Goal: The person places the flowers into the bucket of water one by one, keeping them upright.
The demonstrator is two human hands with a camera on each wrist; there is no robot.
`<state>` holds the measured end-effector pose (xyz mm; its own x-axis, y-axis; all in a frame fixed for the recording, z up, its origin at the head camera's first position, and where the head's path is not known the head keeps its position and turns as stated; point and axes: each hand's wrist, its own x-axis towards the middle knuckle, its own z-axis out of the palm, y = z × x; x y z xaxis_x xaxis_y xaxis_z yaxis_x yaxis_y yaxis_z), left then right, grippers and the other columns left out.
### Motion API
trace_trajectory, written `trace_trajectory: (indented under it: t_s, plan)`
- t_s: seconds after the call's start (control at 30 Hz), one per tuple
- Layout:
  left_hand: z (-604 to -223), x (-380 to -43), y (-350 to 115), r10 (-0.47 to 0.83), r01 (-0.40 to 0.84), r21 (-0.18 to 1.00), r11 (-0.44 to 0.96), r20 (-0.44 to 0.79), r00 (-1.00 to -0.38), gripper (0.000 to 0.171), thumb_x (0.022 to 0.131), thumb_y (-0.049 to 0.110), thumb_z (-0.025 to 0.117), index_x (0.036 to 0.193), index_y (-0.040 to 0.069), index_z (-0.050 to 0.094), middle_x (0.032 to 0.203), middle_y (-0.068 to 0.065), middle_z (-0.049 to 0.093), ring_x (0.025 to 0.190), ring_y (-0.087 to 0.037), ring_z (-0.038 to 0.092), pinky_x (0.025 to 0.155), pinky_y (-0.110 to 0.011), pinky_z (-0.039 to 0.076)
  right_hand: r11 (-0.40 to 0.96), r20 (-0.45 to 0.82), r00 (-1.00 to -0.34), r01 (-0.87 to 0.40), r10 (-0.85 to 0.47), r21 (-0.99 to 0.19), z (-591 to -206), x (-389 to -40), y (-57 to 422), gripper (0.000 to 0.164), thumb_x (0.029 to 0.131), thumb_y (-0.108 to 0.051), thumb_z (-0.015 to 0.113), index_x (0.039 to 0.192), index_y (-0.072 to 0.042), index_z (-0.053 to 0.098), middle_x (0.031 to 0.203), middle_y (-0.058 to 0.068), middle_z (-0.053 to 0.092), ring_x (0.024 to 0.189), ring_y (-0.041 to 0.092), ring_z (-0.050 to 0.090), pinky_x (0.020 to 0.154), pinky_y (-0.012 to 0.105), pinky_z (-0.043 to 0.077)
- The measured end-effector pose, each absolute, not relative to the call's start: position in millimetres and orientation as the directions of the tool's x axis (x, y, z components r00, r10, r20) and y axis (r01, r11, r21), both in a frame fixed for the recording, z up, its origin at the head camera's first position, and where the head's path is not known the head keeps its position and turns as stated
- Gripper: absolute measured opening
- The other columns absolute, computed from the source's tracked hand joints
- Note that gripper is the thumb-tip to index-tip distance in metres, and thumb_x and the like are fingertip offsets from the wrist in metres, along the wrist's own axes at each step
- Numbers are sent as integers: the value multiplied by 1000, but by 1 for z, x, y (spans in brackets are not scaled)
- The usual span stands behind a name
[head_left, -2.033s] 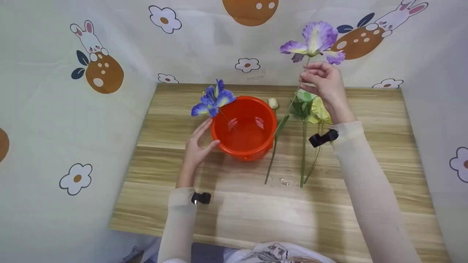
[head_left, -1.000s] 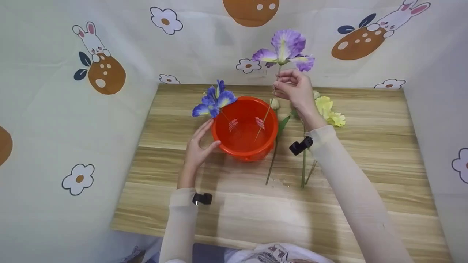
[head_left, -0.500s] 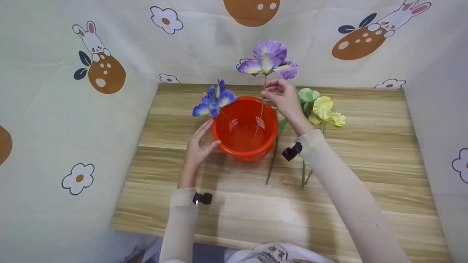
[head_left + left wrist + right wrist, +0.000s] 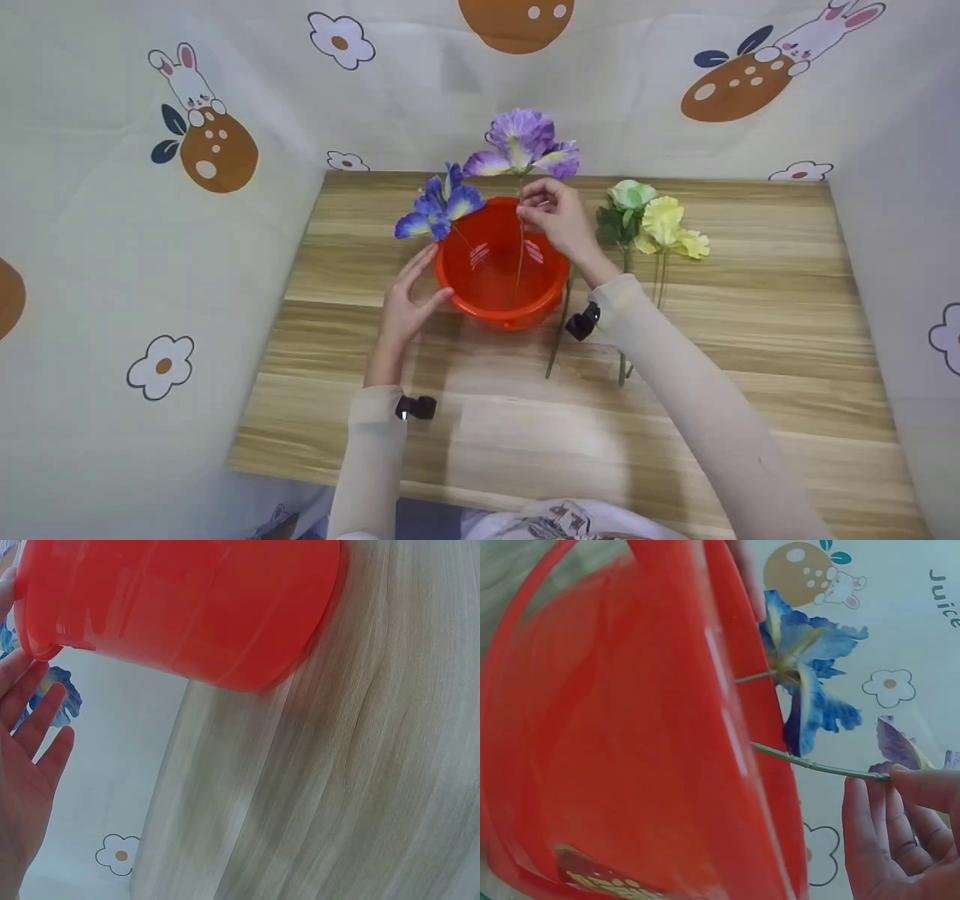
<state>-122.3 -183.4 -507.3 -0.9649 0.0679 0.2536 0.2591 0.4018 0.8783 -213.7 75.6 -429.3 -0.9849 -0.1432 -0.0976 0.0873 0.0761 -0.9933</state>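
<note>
"Bucket (image 4: 487, 277) as our reference, then: where is the purple flower (image 4: 521, 139)?"

"Its bloom stands above the bucket's back rim, and its stem (image 4: 519, 259) runs down inside, close to upright. Whether the lower tip touches the bottom, I can't tell."

"And which hand is nearer?"

"The right hand (image 4: 555, 221), over the bucket's back-right rim. Its thumb and fingertips pinch the stem just below the bloom. From those fingers the stem lies to the left, its length going down into the bucket's mouth. The left hand (image 4: 405, 307) is farther off, at the bucket's left side, fingers extended and spread, touching by the rim."

"Anything else near?"

"The blue flower (image 4: 440, 206) leans out over the bucket's back-left rim with its stem inside. The green flower (image 4: 631, 195) and the yellow flower (image 4: 667, 225) lie to the bucket's right, on the table (image 4: 750, 315)."

"Any writing?"

"On the backdrop (image 4: 945, 596) beyond the bucket, the right wrist view shows 'Juice'. The bucket's outer side carries a dark sticker (image 4: 604, 874), but its pale marks are too blurred to read. I can make out no brand."
</note>
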Motion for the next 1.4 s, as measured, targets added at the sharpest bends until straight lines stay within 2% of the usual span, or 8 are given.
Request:
trace_trajectory:
  t_s: [0.17, 0.43, 0.57, 0.8, 1.0, 1.1, 1.27, 1.4]
  plan:
    - [-490, -116, -179, 87, 271, 878, 395, 258, -962, 63, 81, 1, 78, 140, -3, 54, 148, -22, 51, 140, -38, 45, 121, -52, 33, 90, -124, -979, 111, -159, -990, -434, -213, 69, 24, 90, 7, 65, 114, 8, 62, 101, 20, 66, 71, 7, 62, 66, 21, 61]
    - [-489, -116, -179, 77, 262, 885, 385, 253, -965, 63, 82, 1, 78, 140, -2, 54, 148, -22, 51, 141, -38, 45, 121, -53, 32, 166, -131, -974, 101, -183, -981, -442, -211, 61, 22, 90, 5, 66, 112, 6, 64, 96, 12, 67, 72, 7, 60, 66, 21, 60]
    - [-490, -116, -179, 71, 260, 885, 387, 252, -965, 64, 82, 3, 79, 140, -2, 54, 148, -21, 51, 141, -37, 45, 121, -53, 32, 194, -142, -973, 107, -179, -975, -446, -210, 57, 21, 90, 5, 67, 110, 5, 65, 98, 16, 68, 71, 7, 60, 67, 21, 61]
    - [-491, -117, -179, 67, 262, 883, 390, 256, -964, 64, 81, 4, 80, 140, -1, 54, 148, -20, 52, 140, -37, 46, 121, -52, 32, 259, -152, -971, 102, -182, -961, -450, -211, 51, 18, 90, 5, 67, 108, 3, 66, 101, 20, 70, 72, 7, 60, 73, 29, 63]
    - [-491, -116, -179, 74, 282, 876, 391, 276, -958, 63, 81, 3, 79, 139, -3, 55, 147, -22, 52, 140, -38, 46, 121, -53, 32, 348, -163, -968, 88, -190, -933, -455, -212, 47, 15, 90, 2, 68, 105, 0, 67, 98, 15, 70, 75, 11, 61, 78, 37, 63]
    - [-492, -116, -179, 72, 282, 876, 392, 276, -958, 63, 81, 3, 79, 139, -3, 55, 147, -22, 52, 140, -39, 45, 121, -53, 32, 375, -172, -967, 92, -187, -922, -457, -212, 46, 13, 91, 1, 68, 104, -1, 68, 96, 12, 70, 76, 13, 63, 77, 37, 63]
    - [-493, -117, -179, 63, 264, 882, 390, 260, -963, 64, 81, 3, 80, 140, -3, 54, 147, -22, 52, 140, -39, 45, 122, -54, 30, 413, -188, -965, 99, -182, -905, -461, -212, 44, 10, 93, -1, 65, 103, -2, 68, 97, 12, 71, 82, 20, 68, 71, 30, 63]
    - [-493, -117, -179, 56, 251, 884, 395, 250, -967, 65, 81, 3, 80, 140, -2, 54, 148, -21, 52, 140, -39, 45, 122, -54, 30, 423, -203, -961, 108, -186, -900, -462, -211, 43, 10, 95, -1, 62, 103, -2, 67, 99, 15, 73, 89, 23, 70, 73, 33, 63]
